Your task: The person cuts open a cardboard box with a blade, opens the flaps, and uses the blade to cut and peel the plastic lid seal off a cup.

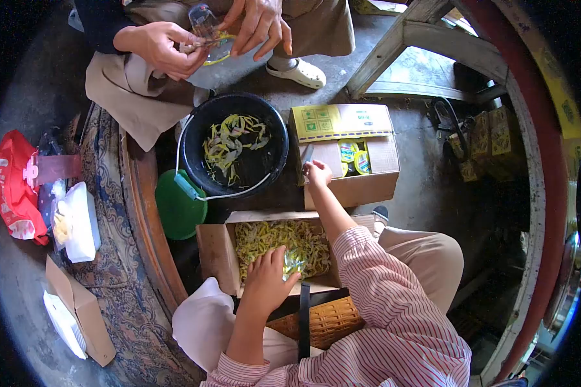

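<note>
My left hand (265,284) is closed around a clear plastic cup (294,262) above an open cardboard box (216,258). Yellow and whitish strips (258,237) fill that box. Further forward, my right hand (317,173) grips a small knife (308,153), its grey blade pointing up and away from me. The knife is in front of a second carton (361,184), partly open, where yellow-lidded cups (361,161) show. How the fingers of my left hand meet the cup is partly hidden.
A black bucket (277,145) holds more strips, beside a green basin (174,213). Across from me, another person's hands (168,48) hold a clear cup (203,22) with a yellow rim. A red bag (16,187) lies left; a wooden frame (381,58) stands right.
</note>
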Motion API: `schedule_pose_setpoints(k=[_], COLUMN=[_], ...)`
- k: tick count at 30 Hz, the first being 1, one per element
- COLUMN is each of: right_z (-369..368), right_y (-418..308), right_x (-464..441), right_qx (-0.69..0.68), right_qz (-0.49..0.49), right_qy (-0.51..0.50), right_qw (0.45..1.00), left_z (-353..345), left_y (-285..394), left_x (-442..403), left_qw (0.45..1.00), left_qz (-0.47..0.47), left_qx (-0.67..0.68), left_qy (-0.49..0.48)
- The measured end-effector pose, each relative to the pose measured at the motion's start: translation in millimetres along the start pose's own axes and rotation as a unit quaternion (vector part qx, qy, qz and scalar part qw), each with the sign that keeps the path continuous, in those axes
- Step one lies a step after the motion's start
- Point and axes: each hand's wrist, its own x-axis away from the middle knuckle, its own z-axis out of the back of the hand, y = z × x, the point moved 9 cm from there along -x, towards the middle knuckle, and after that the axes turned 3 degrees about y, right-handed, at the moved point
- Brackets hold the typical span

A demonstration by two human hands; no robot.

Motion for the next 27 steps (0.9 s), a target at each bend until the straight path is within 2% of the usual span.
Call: schedule_pose_setpoints(k=[3, 6, 9, 12, 15, 18, 24, 27], right_z=[-6.2, -23.7, -32.8, -39.5, -39.4, -48.9, -57.5, -60.0], right_y=[-7.2, -2.0, 2.7, 9.0, 5.4, 13.0, 8.4, 29.2], right_x=[13.4, 11.0, 6.6, -8.7, -8.6, -7.7, 9.5, -3.6], right_qx=[-0.022, -0.113, -0.142, -0.078, -0.070, -0.095, -0.089, 0.025], right_qz=[-0.036, -0.037, -0.034, 0.014, 0.037, 0.001, -0.064, -0.059], right_qy=[0.001, -0.051, -0.061, -0.022, -0.004, -0.023, 0.009, 0.016], right_qw=[0.999, 0.992, 0.987, 0.997, 0.997, 0.995, 0.994, 0.998], left_z=[-1.9, -5.5, -3.5, -3.7, -3.9, -3.1, -1.0, 0.8], left_y=[-3.5, -4.9, -3.7, -3.6, -3.3, -2.2, 0.6, 1.4], left_x=[0.5, 1.7, 1.9, 2.8, 3.0, 3.1, 3.3, 3.7], left_qw=[1.000, 1.000, 1.000, 1.000, 1.000, 0.999, 1.000, 0.999], left_qz=[0.012, 0.015, 0.013, 0.013, 0.017, 0.019, 0.008, -0.012], left_qx=[0.000, 0.004, 0.007, 0.008, 0.012, 0.015, -0.005, -0.017], left_qy=[-0.010, -0.017, -0.012, -0.012, -0.017, -0.023, -0.010, 0.026])
